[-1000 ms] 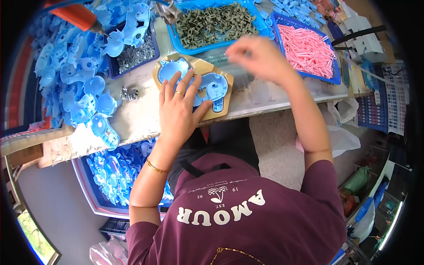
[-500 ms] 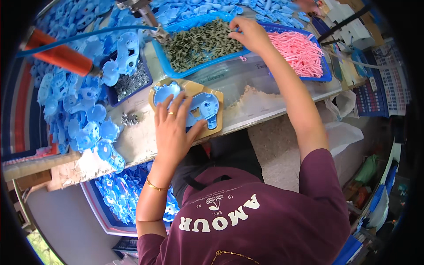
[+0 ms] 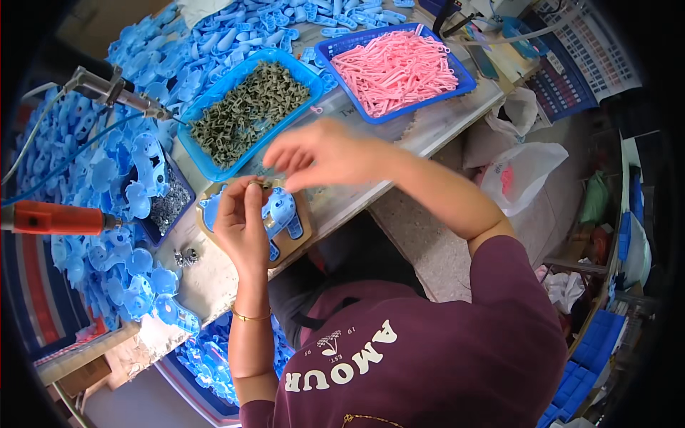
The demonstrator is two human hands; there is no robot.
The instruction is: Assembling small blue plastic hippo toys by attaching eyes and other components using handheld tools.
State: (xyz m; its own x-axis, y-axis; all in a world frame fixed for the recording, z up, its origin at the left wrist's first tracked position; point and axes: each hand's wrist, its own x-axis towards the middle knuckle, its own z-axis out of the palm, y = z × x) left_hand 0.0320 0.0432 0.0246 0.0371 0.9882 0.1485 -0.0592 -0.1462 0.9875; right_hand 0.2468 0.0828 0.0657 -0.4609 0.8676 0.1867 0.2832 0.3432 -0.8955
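Observation:
My left hand [image 3: 241, 222] is over the near-left part of a tan fixture [image 3: 303, 217], thumb and forefinger pinched together. At their tips shows a small olive-green plastic part [image 3: 267, 184], partly hidden. My right hand [image 3: 325, 153] hovers just to the right, smeared by motion, its fingers curled; whether they hold anything is unclear. Light-blue moulded shell halves [image 3: 280, 207] lie in the fixture beneath both hands, partly covered by the left. Behind them stands a bright-blue tray [image 3: 208, 171] heaped with similar olive-green parts [image 3: 246, 107].
A dark-blue basket of pink strips [image 3: 396, 71] stands at the back right. Blue shells [image 3: 107, 178] are piled on the left, around a dark bin of small metal pieces [image 3: 168, 203]. An orange power screwdriver [image 3: 61, 217] and a metal tool head [image 3: 118, 93] jut in from the left.
My right hand has left the olive-parts tray and come down beside my left hand. My left hand has gone from lying spread over the fixture to a pinch. The view has turned.

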